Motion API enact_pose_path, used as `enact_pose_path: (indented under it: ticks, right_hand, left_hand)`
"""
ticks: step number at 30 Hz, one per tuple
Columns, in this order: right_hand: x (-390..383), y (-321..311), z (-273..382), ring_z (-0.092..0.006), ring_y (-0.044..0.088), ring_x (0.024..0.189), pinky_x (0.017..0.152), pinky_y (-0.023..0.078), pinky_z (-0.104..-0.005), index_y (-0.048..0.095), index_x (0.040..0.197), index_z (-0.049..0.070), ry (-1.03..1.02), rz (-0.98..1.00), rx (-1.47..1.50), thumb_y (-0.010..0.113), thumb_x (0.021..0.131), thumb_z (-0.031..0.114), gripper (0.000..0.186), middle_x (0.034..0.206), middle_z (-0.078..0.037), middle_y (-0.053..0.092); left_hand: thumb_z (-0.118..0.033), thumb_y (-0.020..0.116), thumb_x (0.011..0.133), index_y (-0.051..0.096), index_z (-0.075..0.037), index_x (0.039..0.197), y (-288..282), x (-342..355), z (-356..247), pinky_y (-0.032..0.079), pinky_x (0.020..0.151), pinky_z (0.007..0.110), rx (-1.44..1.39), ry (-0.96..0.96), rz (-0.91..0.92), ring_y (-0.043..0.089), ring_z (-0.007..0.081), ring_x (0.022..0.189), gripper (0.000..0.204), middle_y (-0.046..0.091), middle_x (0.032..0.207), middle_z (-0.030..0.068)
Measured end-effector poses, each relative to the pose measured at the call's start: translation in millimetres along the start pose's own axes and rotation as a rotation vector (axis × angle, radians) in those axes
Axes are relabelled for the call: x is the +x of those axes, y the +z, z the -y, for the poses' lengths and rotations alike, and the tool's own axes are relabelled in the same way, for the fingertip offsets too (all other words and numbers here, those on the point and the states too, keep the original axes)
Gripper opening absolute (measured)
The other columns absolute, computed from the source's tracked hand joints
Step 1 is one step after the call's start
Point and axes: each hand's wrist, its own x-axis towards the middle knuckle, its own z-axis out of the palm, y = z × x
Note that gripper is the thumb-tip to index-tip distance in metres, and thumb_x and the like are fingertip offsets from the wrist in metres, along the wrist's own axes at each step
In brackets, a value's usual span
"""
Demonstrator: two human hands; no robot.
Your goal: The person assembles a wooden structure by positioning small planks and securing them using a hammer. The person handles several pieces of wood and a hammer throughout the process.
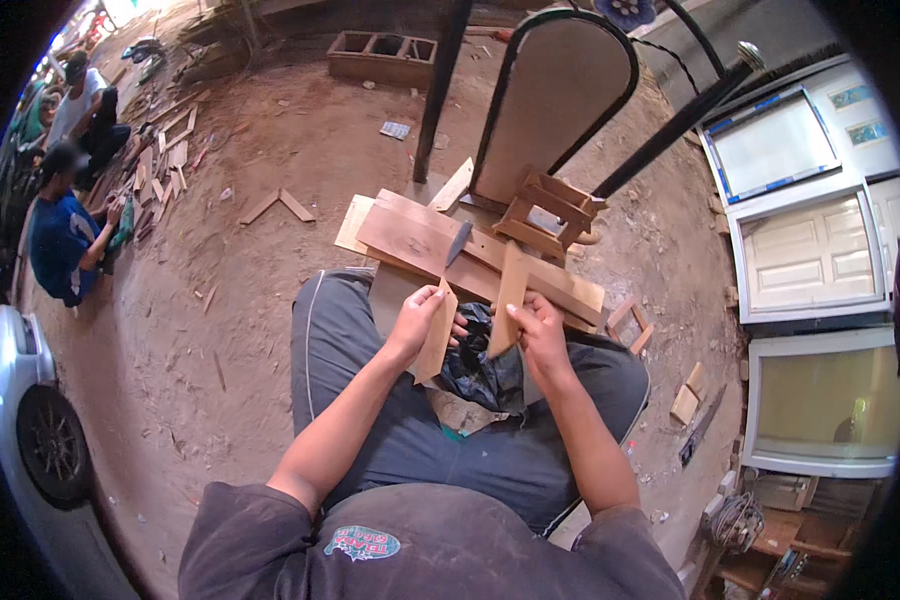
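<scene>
My left hand [417,324] is closed round a short flat wooden slat [434,345] with an angled lower end, held upright over my lap. A second wooden slat [511,290], also cut at a slant, is gripped by my right hand [541,338]. The two slats are apart. Just beyond them lie wide wooden planks [400,228], stacked across in front of my knees. A dark pointed blade-like piece [458,243] shows on the planks above the left slat. Black plastic [475,365] is bunched between my thighs, below the hands.
A small wooden frame [548,212] sits at the planks' right end, before a black-rimmed chair back [555,95]. Joined wood pieces [278,205] lie on the dirt floor. Two people [65,230] crouch far left, near a car [45,440]. White-framed panels [810,230] stand right.
</scene>
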Motion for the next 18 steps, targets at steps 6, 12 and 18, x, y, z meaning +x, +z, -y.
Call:
enact_pose_path:
  ticks: [6, 12, 18]
  right_hand:
    - [5, -9, 2, -0.0189, 0.068, 0.100, 0.086, 0.055, -0.0360, 0.058, 0.121, 0.005, -0.007, -0.108, 0.248, 0.073, 0.096, 0.010, 0.029, 0.112, -0.006, 0.069]
    - [5, -4, -1, -0.0194, 0.070, 0.100, 0.086, 0.059, -0.0352, 0.057, 0.124, 0.006, 0.040, -0.035, 0.260, 0.073, 0.097, 0.011, 0.032, 0.114, -0.006, 0.070]
    - [4, 8, -17, -0.0205, 0.071, 0.100, 0.089, 0.062, -0.0353, 0.061, 0.120, 0.003, 0.077, -0.073, 0.451, 0.067, 0.102, 0.016, 0.023, 0.113, -0.009, 0.071]
  left_hand:
    - [-0.030, 0.042, 0.113, 0.049, -0.004, 0.121, 6, 1, 11, 0.065, 0.067, 0.040, -0.048, -0.053, 0.092, 0.073, 0.0277, 0.080, 0.028, 0.067, 0.093, 0.0154]
    - [-0.029, 0.040, 0.113, 0.044, -0.005, 0.132, 5, 2, 16, 0.065, 0.075, 0.045, -0.118, 0.002, 0.238, 0.072, 0.0293, 0.086, 0.031, 0.065, 0.103, 0.0163]
    - [-0.020, 0.035, 0.112, 0.039, -0.004, 0.140, 10, 1, 25, 0.063, 0.084, 0.046, -0.303, 0.022, 0.261, 0.071, 0.0277, 0.089, 0.033, 0.063, 0.103, 0.0149]
